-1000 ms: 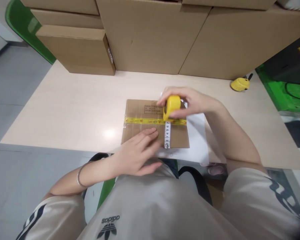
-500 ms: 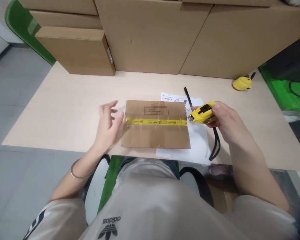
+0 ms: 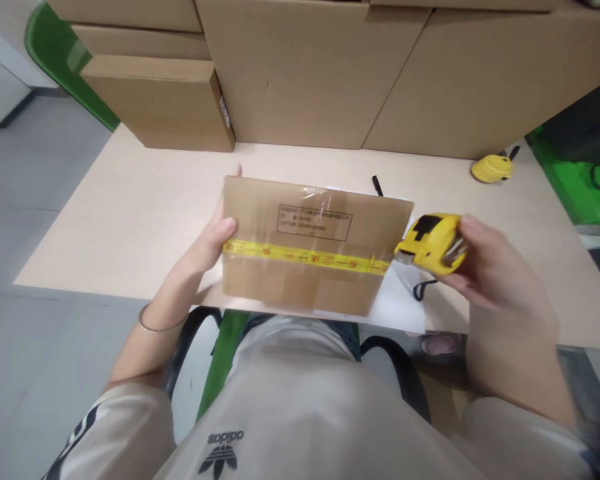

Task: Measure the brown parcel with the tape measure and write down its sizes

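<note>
My left hand [image 3: 213, 237] grips the left edge of a flat cardboard box [image 3: 265, 283], thumb on top and the other fingers mostly hidden behind it. The box is lifted off the table and tilted. Yellow tape with red print [image 3: 280, 255] runs across its middle, below a printed label frame [image 3: 314, 222]. My right hand [image 3: 495, 267] is closed around a yellow tape measure [image 3: 437, 243], whose metal end is beside the box's right edge; I cannot tell whether they touch. A black wrist strap [image 3: 421, 289] hangs under the tape measure.
White paper [image 3: 403, 303] lies partly beneath the box, with a black pen [image 3: 377, 185] behind. A second yellow tape measure [image 3: 493, 168] sits at the back right of the table [image 3: 130, 220]. Large cardboard boxes [image 3: 310, 80] line the back; a smaller box [image 3: 155, 107] stands left.
My left hand has gone from open beside the box to gripping its left edge. The box has risen and tilted towards the camera. My right hand moved slightly right with the tape measure.
</note>
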`<state>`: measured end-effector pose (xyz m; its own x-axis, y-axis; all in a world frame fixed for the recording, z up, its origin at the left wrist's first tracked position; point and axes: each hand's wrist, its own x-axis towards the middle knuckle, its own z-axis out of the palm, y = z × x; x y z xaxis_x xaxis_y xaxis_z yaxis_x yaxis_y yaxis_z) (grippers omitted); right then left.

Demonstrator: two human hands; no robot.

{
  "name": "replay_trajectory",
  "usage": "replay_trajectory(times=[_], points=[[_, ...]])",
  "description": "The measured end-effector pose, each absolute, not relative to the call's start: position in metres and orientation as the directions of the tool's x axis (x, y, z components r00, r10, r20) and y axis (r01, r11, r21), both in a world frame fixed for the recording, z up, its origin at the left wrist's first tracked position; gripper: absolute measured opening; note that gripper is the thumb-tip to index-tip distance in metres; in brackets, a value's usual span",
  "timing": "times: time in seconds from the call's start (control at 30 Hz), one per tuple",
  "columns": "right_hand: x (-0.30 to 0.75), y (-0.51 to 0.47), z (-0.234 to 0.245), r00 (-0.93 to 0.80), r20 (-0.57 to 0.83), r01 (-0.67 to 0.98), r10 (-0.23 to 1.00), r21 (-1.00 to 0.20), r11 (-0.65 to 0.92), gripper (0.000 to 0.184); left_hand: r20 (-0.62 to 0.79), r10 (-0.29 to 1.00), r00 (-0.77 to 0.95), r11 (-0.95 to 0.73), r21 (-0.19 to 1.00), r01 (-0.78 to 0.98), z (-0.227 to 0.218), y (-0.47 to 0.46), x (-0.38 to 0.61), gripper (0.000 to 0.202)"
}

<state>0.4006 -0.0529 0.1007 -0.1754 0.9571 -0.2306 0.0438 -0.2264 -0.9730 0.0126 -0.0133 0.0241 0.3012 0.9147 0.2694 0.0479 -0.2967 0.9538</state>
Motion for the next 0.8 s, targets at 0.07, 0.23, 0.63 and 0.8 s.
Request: replay_trajectory(times=[0.07,0.23,0.63,0.8], points=[[0.401,-0.048,0.113,-0.203,-0.207,-0.075,0.957,-0.971,-0.226,0.042,0.416,0.869,0.266,-0.405,0.909,-0.099,0.022,-0.007,0.013,0.094],[0.386,-0.036,0.148,-0.166,-0.075,-0.150,0.983,-0.984,-0.100,0.041,0.695,0.700,0.163,-0.696,0.715,-0.061,-0.005,0.004,0.023,0.114],[0.276,-0.004,0.166,-0.711,0.253,0.362,0.656,-0.668,0.650,0.034,0.730,0.570,0.377,-0.797,0.603,0.038,-0.051,0.011,0.002,0.142],[0.260,-0.002,0.154,-0.787,0.112,0.454,0.606,-0.559,0.693,0.028,0.672,0.643,0.367,-0.743,0.663,0.088,-0.058,0.011,-0.003,0.143]])
